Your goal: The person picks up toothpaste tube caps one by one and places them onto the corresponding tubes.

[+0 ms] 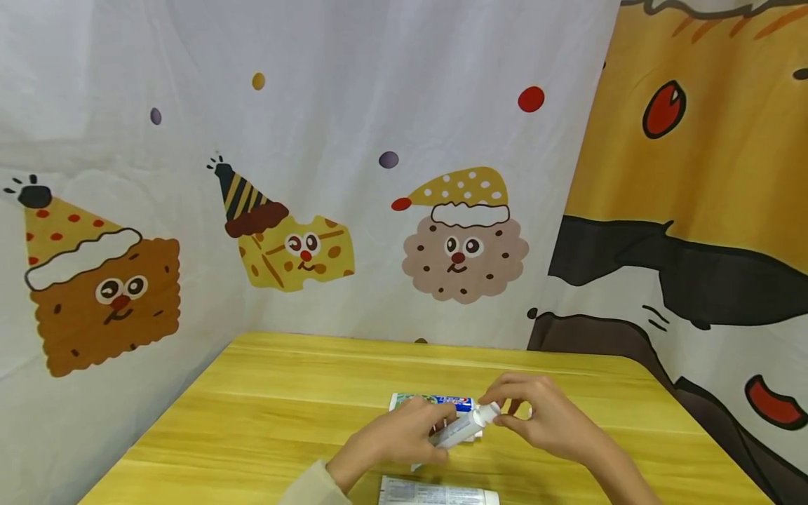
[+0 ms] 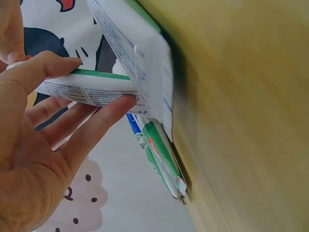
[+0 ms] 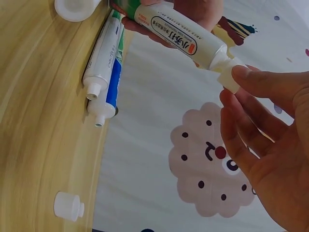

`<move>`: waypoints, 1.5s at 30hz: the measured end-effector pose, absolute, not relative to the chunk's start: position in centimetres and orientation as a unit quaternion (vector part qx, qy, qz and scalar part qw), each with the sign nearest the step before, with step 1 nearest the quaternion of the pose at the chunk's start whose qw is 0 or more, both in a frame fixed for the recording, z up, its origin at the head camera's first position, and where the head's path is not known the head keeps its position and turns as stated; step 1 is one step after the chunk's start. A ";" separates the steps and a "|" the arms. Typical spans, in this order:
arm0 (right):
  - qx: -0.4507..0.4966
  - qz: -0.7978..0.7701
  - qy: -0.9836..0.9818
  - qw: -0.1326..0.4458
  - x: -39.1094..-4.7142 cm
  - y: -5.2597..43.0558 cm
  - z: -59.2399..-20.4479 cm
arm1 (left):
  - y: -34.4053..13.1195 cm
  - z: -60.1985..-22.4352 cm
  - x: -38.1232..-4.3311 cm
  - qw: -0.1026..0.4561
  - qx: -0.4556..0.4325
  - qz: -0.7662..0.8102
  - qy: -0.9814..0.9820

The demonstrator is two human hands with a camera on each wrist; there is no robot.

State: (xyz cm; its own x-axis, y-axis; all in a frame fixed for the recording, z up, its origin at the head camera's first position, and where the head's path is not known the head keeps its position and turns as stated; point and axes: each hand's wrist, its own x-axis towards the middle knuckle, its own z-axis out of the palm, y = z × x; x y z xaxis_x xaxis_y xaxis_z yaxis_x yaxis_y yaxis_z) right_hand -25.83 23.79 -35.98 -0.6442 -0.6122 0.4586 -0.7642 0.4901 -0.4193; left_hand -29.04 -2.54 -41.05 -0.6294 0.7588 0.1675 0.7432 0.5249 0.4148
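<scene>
My left hand (image 1: 404, 435) holds a white toothpaste tube (image 1: 457, 429) with green trim and dark lettering, slanted above the table. In the left wrist view its thumb and fingers grip the tube's printed sides. At the mouth end, my right hand (image 1: 546, 417) pinches a small white cap (image 3: 229, 79) between thumb and fingertips. The cap sits at the tube's neck; whether it is threaded on cannot be told. Two uncapped toothpaste tubes, one whitish (image 3: 102, 63) and one blue and white (image 3: 114, 84), lie side by side behind the hands.
Another white toothpaste tube (image 1: 438, 494) lies at the near side of the wooden table (image 1: 252, 421). A loose white cap (image 3: 67, 206) rests on the table beyond the uncapped tubes' mouths. A cartoon-printed curtain (image 1: 379, 105) hangs behind the table.
</scene>
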 end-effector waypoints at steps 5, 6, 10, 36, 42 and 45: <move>0.390 0.303 -0.860 0.126 -25.8 23.8 -36.1 | -2.5 -41.2 -29.1 0.018 0.434 0.230 0.871; 0.387 0.300 -0.863 0.126 -25.8 23.8 -36.2 | -2.5 -41.2 -29.1 0.017 0.436 0.228 0.870; 0.375 0.298 -0.871 0.110 -25.9 23.8 -36.2 | -2.4 -41.2 -29.1 0.012 0.439 0.221 0.871; 0.337 0.290 -0.894 0.061 -26.1 23.3 -36.2 | -2.5 -40.8 -29.2 0.009 0.431 0.211 0.877; 0.333 0.273 -0.900 0.071 -26.1 23.0 -36.3 | -2.5 -40.7 -29.0 0.027 0.412 0.216 0.885; 0.333 0.270 -0.900 0.077 -26.1 22.9 -36.5 | -2.4 -40.6 -28.9 0.030 0.409 0.209 0.888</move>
